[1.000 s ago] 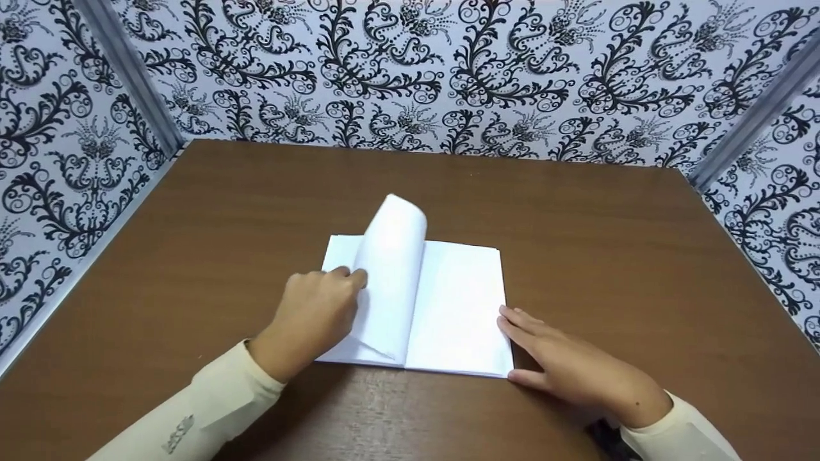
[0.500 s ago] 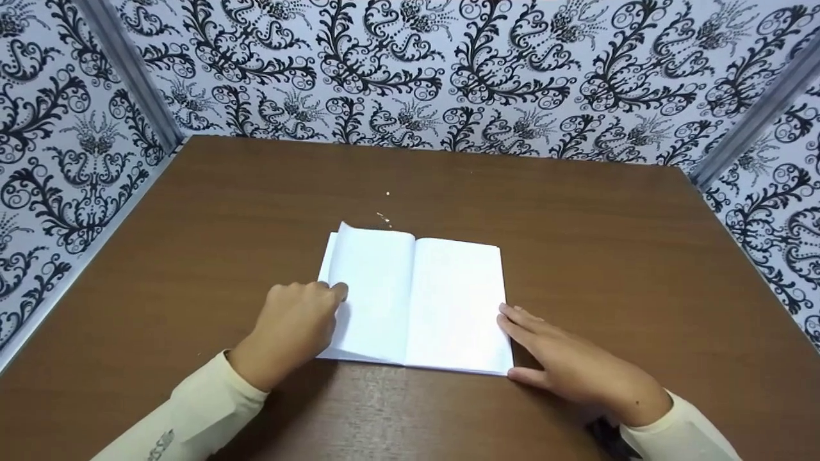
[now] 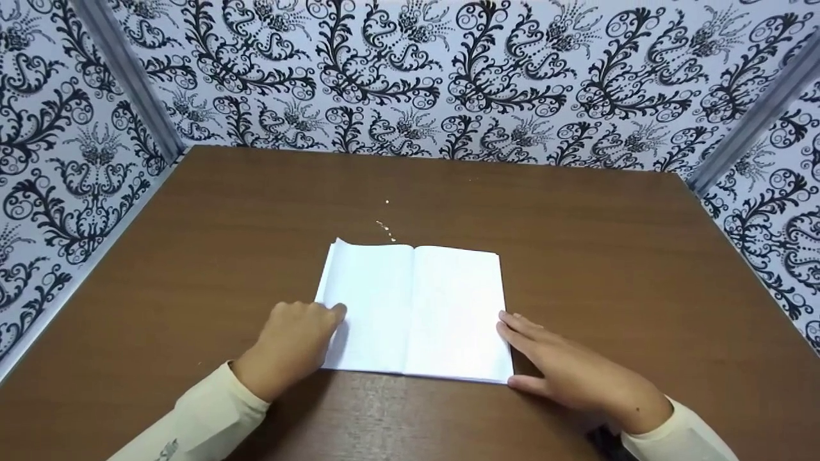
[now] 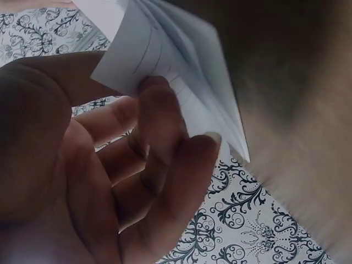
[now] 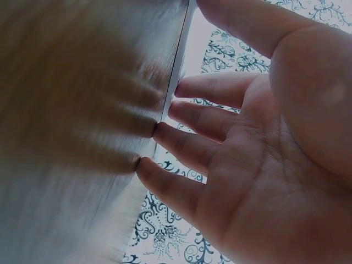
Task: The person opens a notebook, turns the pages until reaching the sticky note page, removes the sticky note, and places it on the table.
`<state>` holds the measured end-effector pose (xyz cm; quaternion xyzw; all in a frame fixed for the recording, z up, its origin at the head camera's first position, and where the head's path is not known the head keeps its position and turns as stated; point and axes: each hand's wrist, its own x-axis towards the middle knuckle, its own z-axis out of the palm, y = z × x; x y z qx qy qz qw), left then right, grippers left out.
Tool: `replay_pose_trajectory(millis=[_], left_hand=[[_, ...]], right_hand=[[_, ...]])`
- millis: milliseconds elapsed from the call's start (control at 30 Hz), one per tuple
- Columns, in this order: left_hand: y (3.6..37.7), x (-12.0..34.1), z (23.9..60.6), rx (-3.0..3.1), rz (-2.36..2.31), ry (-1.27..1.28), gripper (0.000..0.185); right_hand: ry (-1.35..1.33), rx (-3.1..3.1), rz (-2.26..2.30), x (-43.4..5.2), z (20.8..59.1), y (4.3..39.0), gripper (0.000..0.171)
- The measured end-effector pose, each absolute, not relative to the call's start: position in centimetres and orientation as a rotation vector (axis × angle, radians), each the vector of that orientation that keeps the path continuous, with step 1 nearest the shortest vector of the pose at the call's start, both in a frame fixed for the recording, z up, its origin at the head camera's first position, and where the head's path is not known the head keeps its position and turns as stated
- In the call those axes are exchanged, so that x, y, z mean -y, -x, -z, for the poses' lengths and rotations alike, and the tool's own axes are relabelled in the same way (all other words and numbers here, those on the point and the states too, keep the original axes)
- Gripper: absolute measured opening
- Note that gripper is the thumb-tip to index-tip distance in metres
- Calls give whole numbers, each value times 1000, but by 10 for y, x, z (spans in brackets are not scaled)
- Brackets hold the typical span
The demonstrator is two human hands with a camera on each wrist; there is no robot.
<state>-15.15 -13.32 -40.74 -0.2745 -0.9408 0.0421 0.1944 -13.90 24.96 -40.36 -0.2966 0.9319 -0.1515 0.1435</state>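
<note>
A notebook point(image 3: 456, 314) with white pages lies spread on the table. My left hand point(image 3: 291, 342) is at its left edge, with the thumb over the left page point(image 3: 371, 307) and the other fingers curled. In the left wrist view, the thumb and fingers pinch a page point(image 4: 124, 60) that shows faint lines; several more leaves stand apart beside it. My right hand point(image 3: 570, 365) rests at the notebook's right edge with fairly straight fingers. Its fingertips point(image 5: 179, 88) touch the table and the notebook's edge in the right wrist view.
The brown wooden table point(image 3: 576, 243) extends around the notebook. Small white specks point(image 3: 384, 226) lie just beyond its top edge. Black-and-white patterned panels point(image 3: 410, 77) stand at the back and both sides. A dark object point(image 3: 608, 442) sits under the right wrist.
The turning page has come down onto the left side and now lies nearly flat. My left hand has moved left and down with it. The right hand has stayed in place.
</note>
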Motion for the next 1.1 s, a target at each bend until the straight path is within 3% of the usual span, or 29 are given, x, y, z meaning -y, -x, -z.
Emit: replay_pose_trajectory(millis=[433,667,1100], left_hand=[[150,134,405,2663,-219,738,25],[157,110,400,2562,-173,778,31],[153,30,398,2729,-245,990,76]], right_hand=[[803,-2648,458,-249,406,140,78],[851,-2675,457,-248,405,139,77],[883,-2712,437,-250,405,137,75]])
